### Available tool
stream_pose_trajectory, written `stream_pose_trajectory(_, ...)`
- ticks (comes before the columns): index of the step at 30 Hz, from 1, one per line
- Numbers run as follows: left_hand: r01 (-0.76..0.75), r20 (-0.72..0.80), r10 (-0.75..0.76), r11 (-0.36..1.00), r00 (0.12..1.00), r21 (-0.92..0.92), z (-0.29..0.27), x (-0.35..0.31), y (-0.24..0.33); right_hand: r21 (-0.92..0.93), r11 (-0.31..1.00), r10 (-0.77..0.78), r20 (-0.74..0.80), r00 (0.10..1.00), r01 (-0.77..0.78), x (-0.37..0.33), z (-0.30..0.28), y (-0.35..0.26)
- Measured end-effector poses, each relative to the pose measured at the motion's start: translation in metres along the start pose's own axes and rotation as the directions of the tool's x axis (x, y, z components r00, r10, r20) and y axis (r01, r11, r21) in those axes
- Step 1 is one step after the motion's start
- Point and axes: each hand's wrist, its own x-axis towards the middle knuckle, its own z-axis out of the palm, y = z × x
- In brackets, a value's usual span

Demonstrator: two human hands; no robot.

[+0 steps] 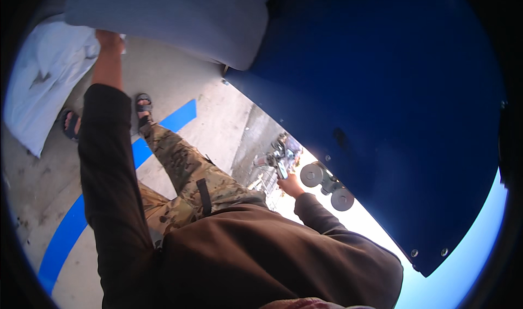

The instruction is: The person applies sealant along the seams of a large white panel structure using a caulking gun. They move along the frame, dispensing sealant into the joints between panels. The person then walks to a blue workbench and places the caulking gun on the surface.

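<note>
My left hand (110, 40) reaches up at the lower edge of a large grey smooth-faced thing (180, 20). Its fingers look curled, though the grey edge partly hides them and what they hold. Just left of it hangs a white, creased sheet or sack (46, 75). Farther right and lower, my right hand (291, 185) is closed around a small pale, flat, narrow object (281, 170) whose kind I cannot make out. Beyond that hand is a blurred cluster of metal parts (278, 150).
A big dark blue panel (376, 91) with fasteners along its edge fills the upper right. Two round grey discs (327, 187) sit under its edge. A blue stripe (143, 152) crosses the concrete floor (218, 107) by my sandalled feet (144, 105). Bright light washes out the lower right.
</note>
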Motion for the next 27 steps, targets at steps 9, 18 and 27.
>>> stream_pose_trajectory(9, -0.267, -0.262, 0.293, 0.955, 0.920, 0.130, 0.021, -0.022, 0.027, 0.397, 0.878, 0.238, 0.122, 0.964, -0.267, 0.007, 0.001, -0.012)
stream_pose_trajectory(18, -0.265, -0.109, 0.373, 0.809, 0.921, 0.524, -0.025, -0.059, 0.090, -0.003, 0.993, 0.117, 0.080, 0.990, -0.117, 0.019, 0.001, -0.007)
stream_pose_trajectory(27, 0.202, 0.036, -0.223, 0.791, 0.974, -0.577, -0.054, -0.210, 0.195, 0.176, 0.984, 0.019, 0.096, 0.995, -0.036, 0.017, -0.013, -0.055)
